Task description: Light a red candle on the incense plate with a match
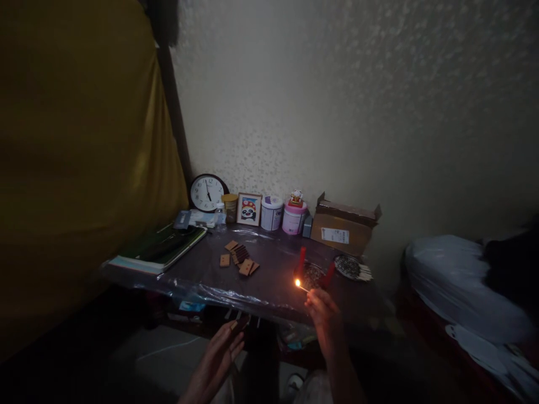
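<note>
My right hand (323, 317) pinches a lit match (302, 288) above the table's front part; its flame glows at the left tip. Just behind the flame stands a red candle (302, 260), upright. A second red candle (329, 274), tilted, is beyond my right fingers, beside a dark round dish (312, 275) whose contents are hard to make out. Below the table edge, my left hand (214, 356) is closed around a small dark, flat matchbox (240, 324). Several similar small tan and dark boxes (241, 255) lie scattered on the table.
A plate of matchsticks (351, 268) sits at the right, before a cardboard box (343, 224). Along the wall stand a clock (207, 192), a framed panda picture (249, 210) and two tubs (272, 213). Books (162, 249) lie left on the plastic-covered table (202, 280).
</note>
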### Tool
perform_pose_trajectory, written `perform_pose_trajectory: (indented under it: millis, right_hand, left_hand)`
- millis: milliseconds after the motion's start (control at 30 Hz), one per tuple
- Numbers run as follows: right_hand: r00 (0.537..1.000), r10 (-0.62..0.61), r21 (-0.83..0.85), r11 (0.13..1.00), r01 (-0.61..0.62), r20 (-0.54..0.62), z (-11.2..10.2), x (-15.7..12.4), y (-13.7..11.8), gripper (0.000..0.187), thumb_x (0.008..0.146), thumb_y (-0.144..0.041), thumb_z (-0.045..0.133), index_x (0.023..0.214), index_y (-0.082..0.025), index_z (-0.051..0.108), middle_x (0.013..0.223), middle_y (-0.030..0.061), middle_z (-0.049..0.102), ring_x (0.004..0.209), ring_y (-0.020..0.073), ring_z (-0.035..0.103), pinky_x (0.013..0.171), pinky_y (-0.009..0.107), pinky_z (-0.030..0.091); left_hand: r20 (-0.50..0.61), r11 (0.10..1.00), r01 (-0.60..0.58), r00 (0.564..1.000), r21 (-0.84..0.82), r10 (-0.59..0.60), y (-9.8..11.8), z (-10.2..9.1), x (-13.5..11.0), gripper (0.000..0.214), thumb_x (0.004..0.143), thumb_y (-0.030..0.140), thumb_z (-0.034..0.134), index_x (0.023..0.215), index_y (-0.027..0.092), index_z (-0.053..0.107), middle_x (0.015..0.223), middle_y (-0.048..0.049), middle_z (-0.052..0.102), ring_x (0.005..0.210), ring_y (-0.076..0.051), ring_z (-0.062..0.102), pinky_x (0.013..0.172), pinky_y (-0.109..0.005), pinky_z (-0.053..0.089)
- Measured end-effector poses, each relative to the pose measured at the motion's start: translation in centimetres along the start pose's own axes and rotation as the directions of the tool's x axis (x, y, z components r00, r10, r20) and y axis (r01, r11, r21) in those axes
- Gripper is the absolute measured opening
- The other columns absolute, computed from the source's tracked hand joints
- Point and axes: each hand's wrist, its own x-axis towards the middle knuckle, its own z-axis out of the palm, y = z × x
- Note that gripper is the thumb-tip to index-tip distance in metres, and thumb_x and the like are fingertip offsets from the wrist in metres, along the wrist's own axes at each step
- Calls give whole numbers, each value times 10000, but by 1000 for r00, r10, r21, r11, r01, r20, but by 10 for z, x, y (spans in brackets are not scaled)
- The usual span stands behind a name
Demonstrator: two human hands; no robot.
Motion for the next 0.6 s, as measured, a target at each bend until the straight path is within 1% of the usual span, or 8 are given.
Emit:
perform_pose_trajectory:
  millis: [67, 200, 300, 467, 600]
  right_hand:
    - [1000, -5, -17, 1000, 5, 0, 0, 7, -1, 302, 443, -335, 805, 658, -176, 664, 648, -17, 648, 579, 127, 604, 575, 254, 509]
    - [999, -28, -71, 997, 29, 16, -1, 18, -6, 283, 494, -344, 785, 672, -162, 662, 612, 0, 654, 557, 145, 613, 576, 275, 512]
    - [998, -55, -102, 993, 57, 20, 0, 24, -11, 281, 503, -336, 775, 692, -158, 667, 615, -3, 665, 559, 142, 618, 593, 278, 511]
    - [991, -131, -159, 978, 131, 13, 4, 38, -21, 258, 507, -326, 765, 676, -156, 669, 566, -14, 657, 532, 123, 599, 595, 271, 500]
    - [978, -206, -227, 952, 204, 16, 4, 51, -27, 250, 527, -343, 757, 681, -162, 679, 567, -15, 655, 522, 125, 590, 569, 266, 487]
  left_hand:
    - [7, 1000, 2, 1000, -7, -2, 0, 1, 0, 211, 700, 259, 685, 906, 219, 697, 1078, -56, 699, 922, -206, 634, 870, -347, 463]
    - [-12, 1000, 3, 1000, -15, -3, 1, 2, 0, 216, 667, 257, 711, 881, 222, 703, 1033, -48, 713, 911, -205, 634, 869, -346, 456]
    - [15, 1000, 1, 1000, -3, -1, 2, 3, -1, 249, 657, 262, 718, 902, 219, 701, 1036, -47, 710, 934, -208, 624, 872, -338, 451]
    - [-1, 1000, 14, 1000, -21, -14, 4, 6, -3, 213, 640, 276, 734, 845, 223, 713, 975, -40, 724, 892, -200, 632, 864, -331, 453]
    - [-7, 999, 21, 1000, -29, -21, 5, 10, -3, 206, 615, 266, 752, 814, 223, 719, 925, -31, 730, 900, -204, 629, 864, -324, 447]
